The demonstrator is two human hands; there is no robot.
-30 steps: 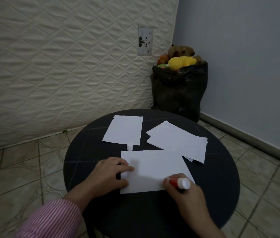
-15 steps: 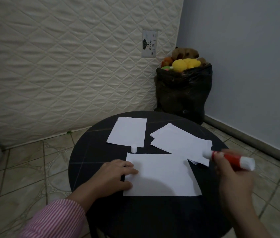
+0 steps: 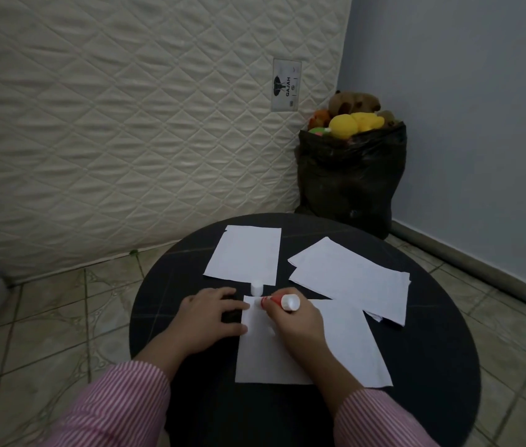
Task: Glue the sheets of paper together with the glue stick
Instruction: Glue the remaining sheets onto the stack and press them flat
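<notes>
R hand (image 3: 297, 321) grips glue stick (image 3: 282, 301), tip on sheet (image 3: 345, 343); L hand (image 3: 211, 317) flat.

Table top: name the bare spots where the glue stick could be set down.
Bare table lies right of the near sheet, below the right-hand stack; also along the near rim by the sleeves. Crowded: the far middle, where cap, glue stick and both hands meet.

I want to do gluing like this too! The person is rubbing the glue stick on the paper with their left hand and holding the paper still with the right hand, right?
Not quite, the hands are swapped. The head view shows the right hand holding the glue stick on the paper, while the left hand holds the paper still at its edge.
</notes>
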